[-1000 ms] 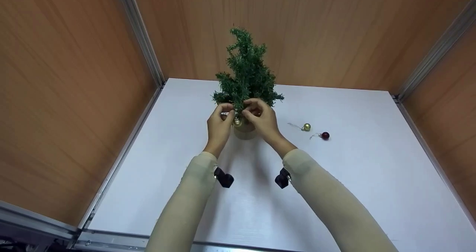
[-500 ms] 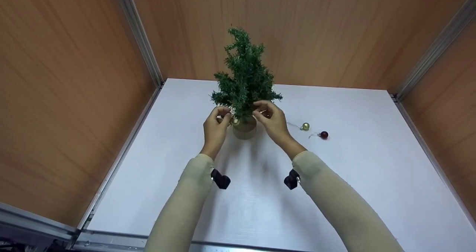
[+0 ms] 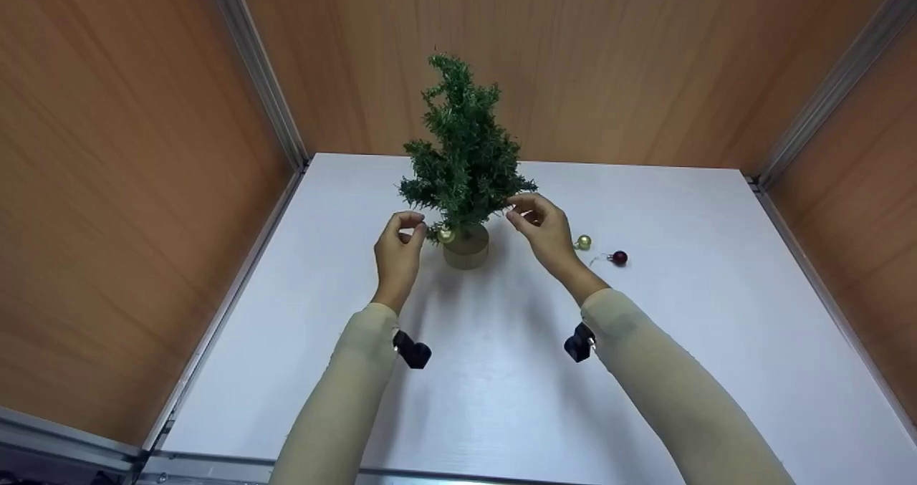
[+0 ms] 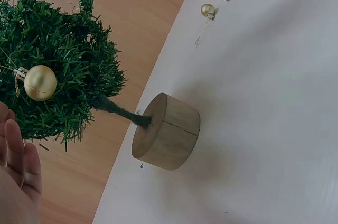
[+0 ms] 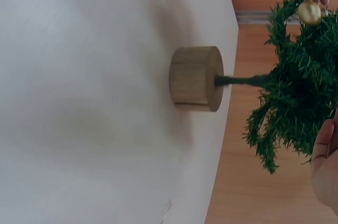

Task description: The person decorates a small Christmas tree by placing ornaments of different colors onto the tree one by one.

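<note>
A small artificial Christmas tree (image 3: 466, 141) stands upright on a round wooden base (image 3: 467, 254). On its low front branch hangs a gold ball ornament (image 3: 445, 235); its metal cap and thin thread show in the left wrist view. My left hand (image 3: 396, 261) is just left of that ball, fingers loosely bent and holding nothing. At the tree's lower right side is my right hand (image 3: 550, 240), thumb and fingers bent loosely apart, fingertips close to a branch end. In the right wrist view, the green foliage (image 5: 303, 86) lies beside the right fingers.
To the right of the tree, a second gold ball (image 3: 584, 242) and a dark red ball (image 3: 619, 258) lie on the white table (image 3: 487, 399), each with a thread. Wood-grain panels (image 3: 594, 62) in metal framing enclose the back and sides.
My hands have drawn apart from the front branch, the left going left, the right going right. The gold ball stays hanging, and the base has come into fuller view.
</note>
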`<state>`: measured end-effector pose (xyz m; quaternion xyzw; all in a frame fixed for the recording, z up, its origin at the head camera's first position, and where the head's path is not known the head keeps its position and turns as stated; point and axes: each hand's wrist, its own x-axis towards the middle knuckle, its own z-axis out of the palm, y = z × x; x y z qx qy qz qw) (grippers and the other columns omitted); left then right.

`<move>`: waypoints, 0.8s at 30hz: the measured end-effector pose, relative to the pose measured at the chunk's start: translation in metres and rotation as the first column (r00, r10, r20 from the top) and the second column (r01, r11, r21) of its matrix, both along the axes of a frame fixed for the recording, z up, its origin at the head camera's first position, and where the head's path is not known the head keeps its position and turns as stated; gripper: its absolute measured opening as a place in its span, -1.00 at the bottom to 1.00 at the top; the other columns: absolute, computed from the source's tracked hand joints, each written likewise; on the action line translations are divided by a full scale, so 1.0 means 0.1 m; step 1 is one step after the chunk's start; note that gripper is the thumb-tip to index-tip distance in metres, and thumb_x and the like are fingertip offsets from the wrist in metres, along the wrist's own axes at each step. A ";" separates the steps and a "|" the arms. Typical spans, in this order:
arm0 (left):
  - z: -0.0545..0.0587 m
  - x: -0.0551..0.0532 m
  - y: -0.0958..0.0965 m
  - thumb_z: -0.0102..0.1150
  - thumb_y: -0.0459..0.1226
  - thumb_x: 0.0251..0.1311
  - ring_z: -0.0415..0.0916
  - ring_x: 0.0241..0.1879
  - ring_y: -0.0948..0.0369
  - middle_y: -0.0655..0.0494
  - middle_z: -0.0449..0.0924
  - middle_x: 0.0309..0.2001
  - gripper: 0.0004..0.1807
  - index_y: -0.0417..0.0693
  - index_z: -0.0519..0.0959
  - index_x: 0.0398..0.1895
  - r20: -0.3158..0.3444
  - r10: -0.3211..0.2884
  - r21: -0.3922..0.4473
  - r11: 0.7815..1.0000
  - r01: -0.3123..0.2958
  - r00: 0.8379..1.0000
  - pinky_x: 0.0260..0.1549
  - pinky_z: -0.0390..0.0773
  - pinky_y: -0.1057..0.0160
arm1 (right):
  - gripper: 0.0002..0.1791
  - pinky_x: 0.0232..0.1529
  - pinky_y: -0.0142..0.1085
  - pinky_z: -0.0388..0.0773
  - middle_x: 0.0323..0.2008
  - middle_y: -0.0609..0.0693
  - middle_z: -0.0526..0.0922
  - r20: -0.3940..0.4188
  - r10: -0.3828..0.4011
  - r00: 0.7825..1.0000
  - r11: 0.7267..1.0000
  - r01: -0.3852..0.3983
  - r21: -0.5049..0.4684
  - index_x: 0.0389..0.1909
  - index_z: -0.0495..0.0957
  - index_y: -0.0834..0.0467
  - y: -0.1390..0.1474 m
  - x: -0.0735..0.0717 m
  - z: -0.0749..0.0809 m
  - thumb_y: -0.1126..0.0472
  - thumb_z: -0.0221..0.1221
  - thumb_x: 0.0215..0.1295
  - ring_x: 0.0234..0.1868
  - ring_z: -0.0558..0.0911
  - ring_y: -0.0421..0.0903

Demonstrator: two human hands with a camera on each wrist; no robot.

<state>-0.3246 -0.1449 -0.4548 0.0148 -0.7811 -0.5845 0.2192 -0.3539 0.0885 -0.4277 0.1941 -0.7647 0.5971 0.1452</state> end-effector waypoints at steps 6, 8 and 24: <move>-0.04 -0.01 -0.01 0.15 -0.23 0.16 0.38 -0.37 0.15 0.20 0.46 -0.30 -0.86 0.02 0.49 -0.22 -0.052 0.012 -0.011 1.000 -0.012 0.999 -0.43 0.37 0.24 | -0.79 -0.36 -0.39 0.41 -0.30 0.13 0.56 0.010 -0.027 1.000 0.999 0.027 0.035 -0.16 0.53 0.27 0.17 0.08 0.12 0.32 0.16 0.18 -0.34 0.49 0.07; -0.05 -0.01 -0.01 0.15 -0.23 0.15 0.38 -0.37 0.13 0.21 0.46 -0.30 -0.86 0.02 0.48 -0.22 -0.059 0.011 -0.020 1.000 -0.012 0.998 -0.43 0.38 0.25 | -0.80 -0.34 -0.40 0.41 -0.28 0.14 0.56 0.014 -0.048 0.999 0.998 0.047 0.050 -0.17 0.54 0.25 0.25 0.07 0.12 0.32 0.16 0.19 -0.32 0.49 0.07; -0.17 -0.07 -0.04 0.08 -0.18 0.21 0.35 -0.37 0.17 0.17 0.38 -0.25 -0.76 0.04 0.39 -0.07 0.002 0.015 -0.025 1.000 -0.015 1.000 -0.43 0.38 0.23 | -0.68 -0.25 -0.38 0.42 -0.20 0.02 0.50 0.194 -0.191 0.962 0.981 0.181 0.065 -0.08 0.49 0.14 1.06 -0.30 -0.27 0.08 0.17 0.19 -0.25 0.50 -0.03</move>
